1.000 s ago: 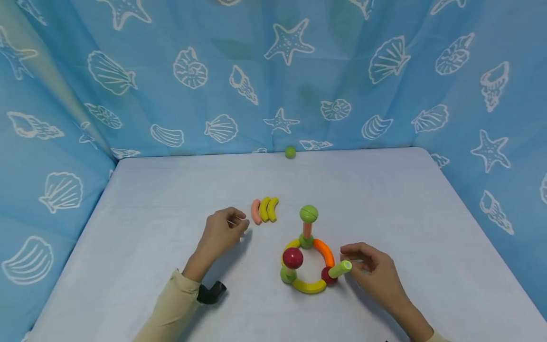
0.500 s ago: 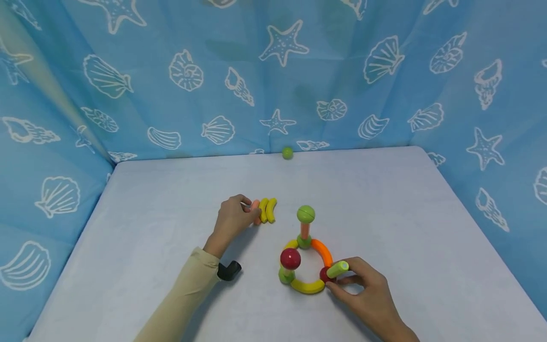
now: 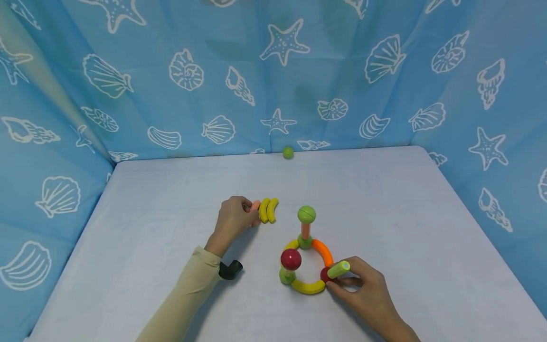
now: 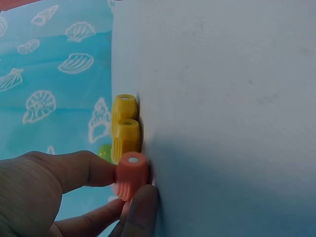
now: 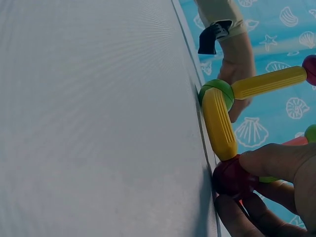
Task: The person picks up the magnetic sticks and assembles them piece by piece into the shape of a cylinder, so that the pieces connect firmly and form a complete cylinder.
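My left hand [image 3: 232, 219] pinches a salmon-pink curved rod [image 4: 132, 174] between thumb and fingers, at the left end of a row. Two yellow curved rods [image 3: 268, 210] lie beside it. To the right stands a ring of curved rods and balls, with a yellow rod [image 3: 308, 287] in front and an orange rod [image 3: 323, 251] at the right. My right hand [image 3: 369, 295] grips the ring's dark red ball [image 5: 233, 178], from which a light green rod [image 3: 339, 269] leans out. Two other rods stand up from the ring, topped by a red ball [image 3: 291, 260] and a green ball [image 3: 306, 214].
A loose green ball [image 3: 288, 152] sits at the far edge of the white table [image 3: 171, 190]. Behind and at both sides hangs a blue curtain [image 3: 239, 42] with a seashell print. A black strap piece [image 3: 231, 270] sticks out at the left wrist.
My left hand has moved right and forward and taken hold of the salmon-pink rod. My right hand has closed in on the ring and now holds its dark red ball.
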